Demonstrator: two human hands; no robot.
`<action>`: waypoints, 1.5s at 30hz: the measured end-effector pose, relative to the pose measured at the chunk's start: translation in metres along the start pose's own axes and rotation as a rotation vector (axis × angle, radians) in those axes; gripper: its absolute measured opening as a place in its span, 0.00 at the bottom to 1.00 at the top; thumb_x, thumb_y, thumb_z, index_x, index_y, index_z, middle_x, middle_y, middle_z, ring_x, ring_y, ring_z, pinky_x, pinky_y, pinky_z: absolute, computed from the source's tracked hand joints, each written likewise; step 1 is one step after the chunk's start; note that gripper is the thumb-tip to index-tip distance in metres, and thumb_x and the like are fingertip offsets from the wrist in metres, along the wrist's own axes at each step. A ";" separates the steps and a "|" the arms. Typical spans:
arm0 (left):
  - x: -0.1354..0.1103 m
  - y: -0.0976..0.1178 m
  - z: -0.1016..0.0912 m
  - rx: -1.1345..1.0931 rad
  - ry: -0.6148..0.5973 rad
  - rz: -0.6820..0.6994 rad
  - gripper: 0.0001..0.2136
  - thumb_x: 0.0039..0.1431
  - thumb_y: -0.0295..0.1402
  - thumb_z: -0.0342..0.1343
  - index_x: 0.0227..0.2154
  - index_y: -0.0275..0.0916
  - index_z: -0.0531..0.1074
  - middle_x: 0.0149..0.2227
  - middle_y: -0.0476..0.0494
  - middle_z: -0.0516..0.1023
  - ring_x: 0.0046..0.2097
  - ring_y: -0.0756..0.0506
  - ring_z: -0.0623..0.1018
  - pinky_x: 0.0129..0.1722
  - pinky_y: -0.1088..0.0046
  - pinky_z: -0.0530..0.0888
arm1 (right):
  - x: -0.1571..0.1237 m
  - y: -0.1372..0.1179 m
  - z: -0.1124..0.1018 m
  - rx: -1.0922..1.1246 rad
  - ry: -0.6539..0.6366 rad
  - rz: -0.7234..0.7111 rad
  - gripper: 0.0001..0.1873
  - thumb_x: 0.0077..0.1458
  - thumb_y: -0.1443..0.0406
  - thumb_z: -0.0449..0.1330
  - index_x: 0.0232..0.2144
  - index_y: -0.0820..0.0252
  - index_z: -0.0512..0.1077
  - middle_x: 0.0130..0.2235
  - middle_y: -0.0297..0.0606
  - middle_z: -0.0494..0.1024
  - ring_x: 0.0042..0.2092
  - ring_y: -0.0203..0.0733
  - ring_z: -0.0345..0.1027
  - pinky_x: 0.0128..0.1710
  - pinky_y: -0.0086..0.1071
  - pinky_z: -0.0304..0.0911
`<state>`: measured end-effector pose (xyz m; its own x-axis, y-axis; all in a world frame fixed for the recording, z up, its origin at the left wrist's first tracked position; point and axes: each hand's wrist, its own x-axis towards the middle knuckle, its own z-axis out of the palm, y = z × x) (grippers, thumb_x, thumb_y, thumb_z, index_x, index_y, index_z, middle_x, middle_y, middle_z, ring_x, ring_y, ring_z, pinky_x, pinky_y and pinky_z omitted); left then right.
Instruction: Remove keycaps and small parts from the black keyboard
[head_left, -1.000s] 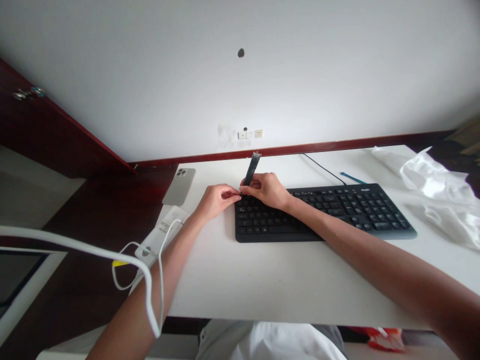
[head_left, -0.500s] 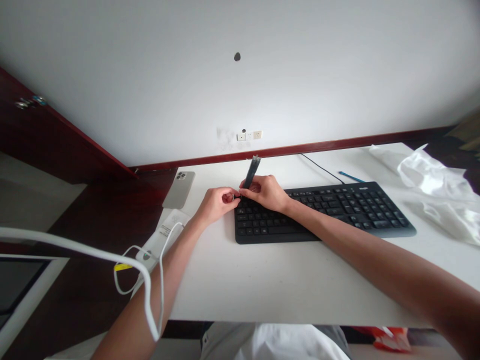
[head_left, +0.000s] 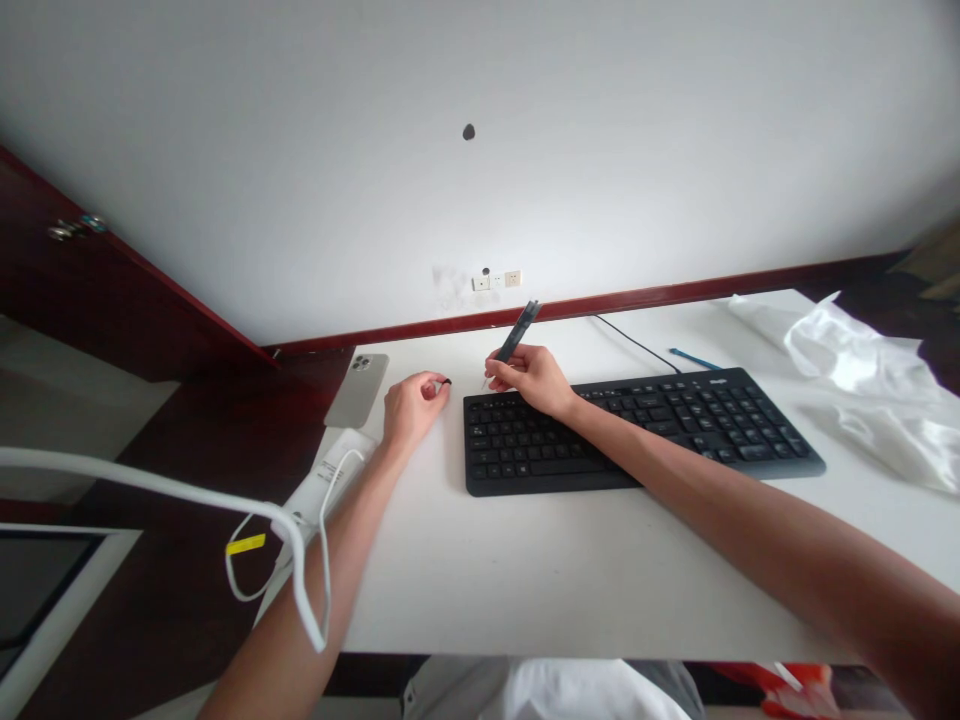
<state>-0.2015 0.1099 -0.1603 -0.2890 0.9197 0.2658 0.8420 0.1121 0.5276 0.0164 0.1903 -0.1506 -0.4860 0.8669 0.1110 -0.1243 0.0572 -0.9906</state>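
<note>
- At the far left of the white surface (head_left: 525,585), a smartphone (head_left: 357,390) lies back-up at a slant; nearer the edge sits a white box (head_left: 330,475), with a white cable (head_left: 322,520) looping off it.
- The left hand (head_left: 411,408) is narrow; its fingertips pinch a small black piece (head_left: 447,381), perhaps a cap, though it is too small to tell, just left of the keyboard.
- The right hand (head_left: 529,382) is closed round a dark pen (head_left: 514,332); the thin tip points down and left, the barrel up and away.
- Judged from how they stand, the step in hand is holding these two parts separately; they are near but not touching, so fitting them would call for closing that gap and lining them up.
- Under the right hand's heel lies a black keyboard (head_left: 645,430); behind it run a black cable (head_left: 637,345) and a blue stick (head_left: 694,358).
- At the far right lies crumpled white plastic (head_left: 855,375).
</note>
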 end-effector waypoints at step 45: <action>0.070 0.008 0.043 0.094 0.048 0.097 0.12 0.65 0.34 0.57 0.48 0.45 0.82 0.41 0.44 0.84 0.42 0.42 0.80 0.44 0.68 0.71 | 0.001 0.002 -0.001 -0.054 -0.036 0.000 0.15 0.55 0.56 0.68 0.36 0.63 0.77 0.32 0.40 0.82 0.29 0.37 0.76 0.31 0.30 0.72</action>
<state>-0.1959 0.1911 -0.1721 -0.2236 0.9091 0.3514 0.9053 0.0601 0.4206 0.0167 0.1916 -0.1531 -0.5170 0.8486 0.1126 -0.0776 0.0845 -0.9934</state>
